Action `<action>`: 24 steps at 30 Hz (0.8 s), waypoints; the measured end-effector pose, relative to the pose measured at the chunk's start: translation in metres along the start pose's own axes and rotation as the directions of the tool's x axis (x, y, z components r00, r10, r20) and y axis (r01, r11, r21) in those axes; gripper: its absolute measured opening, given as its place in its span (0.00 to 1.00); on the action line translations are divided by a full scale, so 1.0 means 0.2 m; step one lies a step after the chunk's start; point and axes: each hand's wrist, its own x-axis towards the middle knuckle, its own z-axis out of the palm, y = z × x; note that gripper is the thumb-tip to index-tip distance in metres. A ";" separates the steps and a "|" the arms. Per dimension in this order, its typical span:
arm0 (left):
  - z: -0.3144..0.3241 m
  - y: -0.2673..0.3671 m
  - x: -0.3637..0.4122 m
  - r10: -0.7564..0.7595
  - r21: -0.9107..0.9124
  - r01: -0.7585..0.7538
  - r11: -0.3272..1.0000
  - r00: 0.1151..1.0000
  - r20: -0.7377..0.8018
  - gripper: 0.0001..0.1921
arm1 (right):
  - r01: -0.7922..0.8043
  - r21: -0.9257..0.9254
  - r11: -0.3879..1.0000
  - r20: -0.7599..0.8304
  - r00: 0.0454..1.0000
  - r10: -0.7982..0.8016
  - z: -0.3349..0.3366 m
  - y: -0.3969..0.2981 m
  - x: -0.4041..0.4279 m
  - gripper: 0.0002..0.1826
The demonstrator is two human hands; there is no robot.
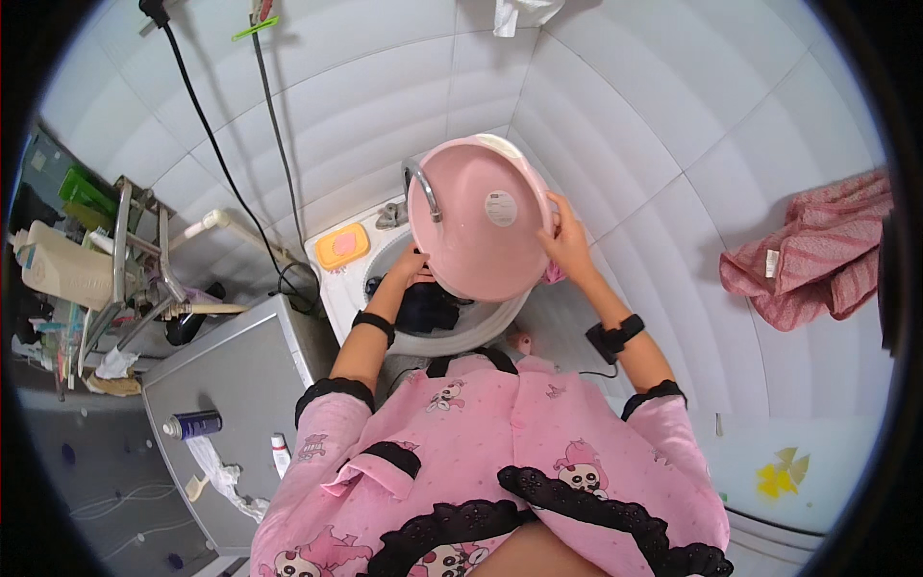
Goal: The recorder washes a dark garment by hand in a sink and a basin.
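A round pink plastic basin point(476, 245) is tilted over the white washbasin point(497, 328), its inside facing me. My right hand point(566, 238) grips its right rim, thumb inside. At its lower left edge is my left hand point(412, 267), fingers partly hidden by the basin; it appears to hold that rim. The curved metal faucet point(427, 191) reaches over the basin's left side. Beneath lies dark wet-looking cloth point(429, 306) in the washbasin. A pale round sticker is on the basin's inner bottom.
A yellow soap dish point(342, 247) with pink soap sits on the washbasin's left corner. To the left stand a grey-topped appliance point(238, 375) with a spray can point(193, 425), and a crowded metal rack point(122, 267). A pink towel point(807, 252) hangs at right. Black cords hang along the tiles.
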 end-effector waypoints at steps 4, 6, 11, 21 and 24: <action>-0.05 -0.14 0.27 0.008 -0.127 -0.006 0.992 1.000 0.016 0.13 | 0.040 -0.217 0.975 -0.158 0.985 -0.075 0.19 -0.28 0.08 0.28; 0.07 -0.09 0.28 0.000 -0.130 0.009 0.991 0.997 0.072 0.14 | 0.123 -0.312 0.942 -0.209 0.958 -0.194 0.18 -0.28 0.07 0.28; 0.19 -0.03 0.31 -0.047 0.070 0.039 0.997 0.991 0.122 0.20 | 0.288 -0.446 0.847 -0.276 0.856 -0.436 0.15 -0.32 0.07 0.31; 0.06 -0.15 0.36 0.226 0.951 -0.116 0.288 0.973 0.051 0.32 | 0.226 -0.696 0.681 -0.215 0.841 -0.497 0.05 -0.26 0.03 0.33; 0.00 -0.21 0.21 0.083 0.983 0.002 0.182 0.996 -0.018 0.45 | 0.238 -0.667 0.707 -0.283 0.796 -0.535 0.11 -0.28 0.06 0.34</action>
